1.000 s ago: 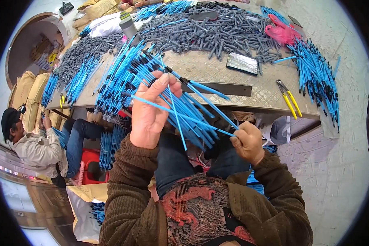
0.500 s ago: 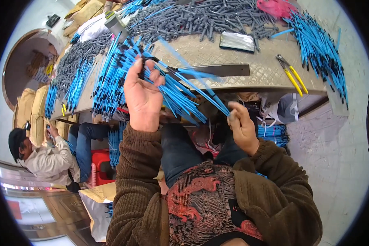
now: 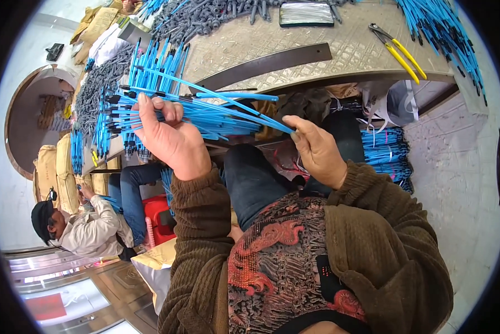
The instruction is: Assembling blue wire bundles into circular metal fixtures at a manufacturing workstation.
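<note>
My left hand (image 3: 175, 136) is closed round a thick bundle of thin blue rods (image 3: 219, 119) with black tips. The bundle lies nearly level, its black-tipped ends sticking out left past my fingers. Between thumb and fingers, my right hand (image 3: 319, 151) pinches the right-hand ends of a few blue rods that slant down from the bundle. How many it pinches I cannot tell. One thicker blue piece (image 3: 239, 96) lies along the top of the bundle. More black-tipped blue rods (image 3: 155, 64) rest on the table behind my left hand.
Yellow-handled cutters (image 3: 403, 53) and a dark flat bar (image 3: 264, 65) lie on the table (image 3: 350, 47). Behind are grey plugs (image 3: 191, 22) and a tray of thin silvery pieces (image 3: 305, 15). Bundled rods (image 3: 386, 153) sit below, right. Another person (image 3: 91, 225) sits at left.
The view has shifted, with the table higher in it. The bundle in my left hand has turned from a steep slant to nearly level. My right hand still pinches rod ends.
</note>
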The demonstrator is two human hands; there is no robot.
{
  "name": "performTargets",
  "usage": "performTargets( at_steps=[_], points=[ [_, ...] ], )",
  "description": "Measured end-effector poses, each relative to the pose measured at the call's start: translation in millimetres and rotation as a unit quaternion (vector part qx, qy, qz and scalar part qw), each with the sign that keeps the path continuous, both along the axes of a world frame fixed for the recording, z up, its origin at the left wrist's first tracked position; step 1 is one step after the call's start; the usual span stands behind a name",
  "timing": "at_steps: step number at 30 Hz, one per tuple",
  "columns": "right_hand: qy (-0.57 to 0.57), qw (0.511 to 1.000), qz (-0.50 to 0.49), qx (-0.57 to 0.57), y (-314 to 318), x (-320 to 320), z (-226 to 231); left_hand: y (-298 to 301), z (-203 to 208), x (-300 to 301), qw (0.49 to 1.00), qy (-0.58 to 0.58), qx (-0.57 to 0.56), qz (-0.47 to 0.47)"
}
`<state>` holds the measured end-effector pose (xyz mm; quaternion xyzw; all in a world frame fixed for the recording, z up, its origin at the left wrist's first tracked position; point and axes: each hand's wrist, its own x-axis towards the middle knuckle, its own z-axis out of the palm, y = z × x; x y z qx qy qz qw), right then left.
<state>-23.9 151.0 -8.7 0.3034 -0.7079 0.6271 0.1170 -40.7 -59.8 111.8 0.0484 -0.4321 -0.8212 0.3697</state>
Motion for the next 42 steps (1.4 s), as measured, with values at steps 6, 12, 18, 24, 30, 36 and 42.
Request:
performTargets(
  at_steps=[6,12,18,24,30,36,42],
  points=[
    [0.002,0.996,-0.009,0.083,5,-7,6,-22,2,10,0.96,0.114,-0.078,-0.245],
    [0.034,0.979,-0.028,0.201,19,-21,-1,12,29,31,0.983,-0.07,0.042,-0.166],
    [0.106,0.973,-0.02,0.203,25,-21,6,-25,25,52,0.924,-0.085,-0.045,-0.37],
    [0.025,0.98,0.14,0.138,28,-15,41,-33,30,78,0.906,-0.118,-0.088,-0.398],
    [0.062,0.977,0.184,0.087,20,-11,54,-41,39,99,0.848,-0.154,-0.285,-0.419],
    [0.131,0.966,0.221,0.024,2,-7,67,-71,5,143,0.802,-0.432,0.372,-0.176],
    [0.204,0.96,0.194,-0.016,-33,-4,75,-106,18,143,0.854,-0.33,0.234,-0.327]
  ],
)
